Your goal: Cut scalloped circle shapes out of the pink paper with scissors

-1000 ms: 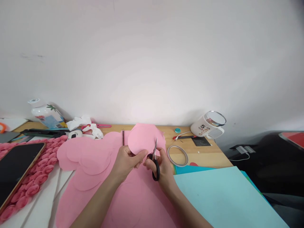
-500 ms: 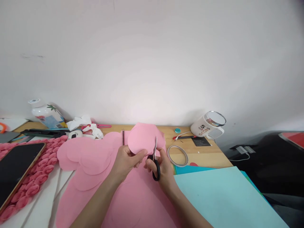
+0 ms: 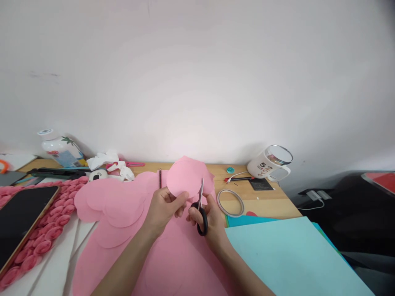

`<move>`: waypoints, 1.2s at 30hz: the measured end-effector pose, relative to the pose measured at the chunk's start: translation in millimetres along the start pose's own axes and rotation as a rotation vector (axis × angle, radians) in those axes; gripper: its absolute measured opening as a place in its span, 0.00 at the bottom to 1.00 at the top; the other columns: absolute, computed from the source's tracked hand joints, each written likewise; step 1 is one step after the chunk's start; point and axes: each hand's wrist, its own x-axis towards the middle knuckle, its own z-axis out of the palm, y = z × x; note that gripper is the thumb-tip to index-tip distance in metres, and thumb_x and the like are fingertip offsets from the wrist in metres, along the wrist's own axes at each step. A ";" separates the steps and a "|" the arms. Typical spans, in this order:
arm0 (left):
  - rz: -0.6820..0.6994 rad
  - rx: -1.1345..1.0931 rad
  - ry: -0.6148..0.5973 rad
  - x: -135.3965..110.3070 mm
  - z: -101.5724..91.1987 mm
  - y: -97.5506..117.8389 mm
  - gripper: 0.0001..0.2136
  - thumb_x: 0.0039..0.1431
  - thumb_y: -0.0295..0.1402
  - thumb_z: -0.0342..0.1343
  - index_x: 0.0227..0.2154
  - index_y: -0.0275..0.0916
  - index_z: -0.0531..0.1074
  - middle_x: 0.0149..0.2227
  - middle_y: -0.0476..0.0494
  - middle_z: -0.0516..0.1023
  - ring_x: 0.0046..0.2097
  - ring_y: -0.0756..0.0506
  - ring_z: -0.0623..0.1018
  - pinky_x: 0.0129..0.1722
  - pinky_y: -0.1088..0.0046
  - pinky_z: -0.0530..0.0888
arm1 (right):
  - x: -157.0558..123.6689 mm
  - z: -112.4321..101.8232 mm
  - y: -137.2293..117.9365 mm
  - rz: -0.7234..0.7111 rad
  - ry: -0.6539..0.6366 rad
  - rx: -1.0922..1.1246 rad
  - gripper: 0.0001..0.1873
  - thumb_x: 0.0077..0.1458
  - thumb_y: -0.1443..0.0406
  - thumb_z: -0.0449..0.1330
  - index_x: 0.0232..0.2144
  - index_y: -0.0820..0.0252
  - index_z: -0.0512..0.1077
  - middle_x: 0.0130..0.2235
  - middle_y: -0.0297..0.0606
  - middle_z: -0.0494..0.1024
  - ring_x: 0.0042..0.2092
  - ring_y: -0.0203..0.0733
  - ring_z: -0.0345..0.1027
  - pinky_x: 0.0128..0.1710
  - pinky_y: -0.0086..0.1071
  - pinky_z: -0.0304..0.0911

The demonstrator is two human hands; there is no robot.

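My left hand [image 3: 165, 209] pinches the lower edge of a pink piece of paper [image 3: 184, 177], rounded along its left side and angular at the top. In my right hand [image 3: 210, 220] is a pair of scissors [image 3: 202, 211] with black handles, blades pointing up across the right part of that paper. The blades look closed or nearly so. Beneath both hands lies a large pink sheet [image 3: 182, 259], with several round pink paper pieces [image 3: 125, 201] overlapping to the left.
Light blue paper [image 3: 286, 250] lies at the right, below a roll of tape [image 3: 231, 203] and a white mug [image 3: 268, 162]. On the left are a phone [image 3: 24, 222], pink paper roses [image 3: 52, 232] and a white bottle [image 3: 61, 149]. A wall rises behind.
The pink paper has turned slightly in my left hand, its top corner shifting right. The scissors have barely moved and stay at the paper's right part.
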 end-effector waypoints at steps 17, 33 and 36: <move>-0.058 0.158 0.034 -4.5 5.6 1.3 0.16 0.44 0.33 0.57 0.08 0.38 0.61 0.10 0.53 0.62 0.17 0.53 0.63 0.18 0.76 0.63 | 1.1 2.0 -1.3 -0.146 -0.188 0.190 0.18 0.48 0.58 0.61 0.32 0.54 0.54 0.22 0.30 0.72 0.28 0.41 0.69 0.25 0.31 0.59; 0.029 0.128 -0.013 -1.9 2.2 -3.9 0.11 0.45 0.34 0.57 0.13 0.36 0.68 0.11 0.53 0.65 0.17 0.51 0.66 0.19 0.76 0.64 | -0.4 -0.8 -0.9 -0.192 -0.178 0.126 0.16 0.49 0.61 0.60 0.31 0.54 0.53 0.25 0.31 0.76 0.25 0.35 0.65 0.22 0.27 0.55; 0.038 0.122 -0.042 -0.9 0.7 -6.1 0.13 0.47 0.34 0.57 0.12 0.37 0.65 0.11 0.52 0.65 0.18 0.50 0.69 0.20 0.74 0.66 | 0.6 -1.8 1.2 -0.172 -0.162 0.126 0.16 0.48 0.63 0.60 0.31 0.54 0.53 0.23 0.28 0.73 0.22 0.33 0.60 0.21 0.26 0.54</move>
